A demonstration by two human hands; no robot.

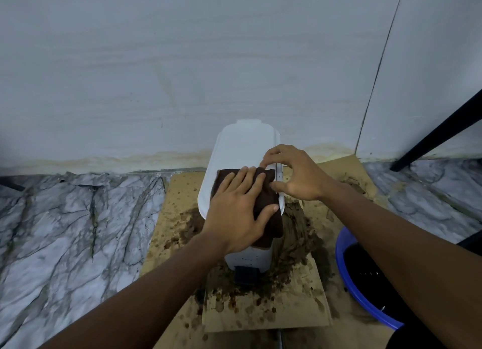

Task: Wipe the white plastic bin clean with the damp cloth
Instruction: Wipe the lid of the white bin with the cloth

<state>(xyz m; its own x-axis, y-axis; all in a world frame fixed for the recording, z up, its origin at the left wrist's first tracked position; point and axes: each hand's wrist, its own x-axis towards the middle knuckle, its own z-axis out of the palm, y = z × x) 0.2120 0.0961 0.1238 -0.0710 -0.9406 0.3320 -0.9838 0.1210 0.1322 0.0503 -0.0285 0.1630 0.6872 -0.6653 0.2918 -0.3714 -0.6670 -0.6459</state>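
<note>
A white plastic bin [241, 150] with a flat lid and a black foot pedal at its base stands on stained cardboard in front of a pale wall. A dark brown cloth [271, 218] lies over the near half of the lid and hangs down the front right side. My left hand [238, 207] presses flat on the cloth, fingers spread. My right hand [293, 175] grips the lid's right rim, thumb and fingers curled around the edge next to the cloth.
Cardboard sheets [180, 200] under the bin carry brown mud spots and smears. A blue basin [365, 283] with dark contents sits at the right. A black slanted bar [438, 134] crosses the upper right. Marble-patterned floor [65, 218] spreads to the left.
</note>
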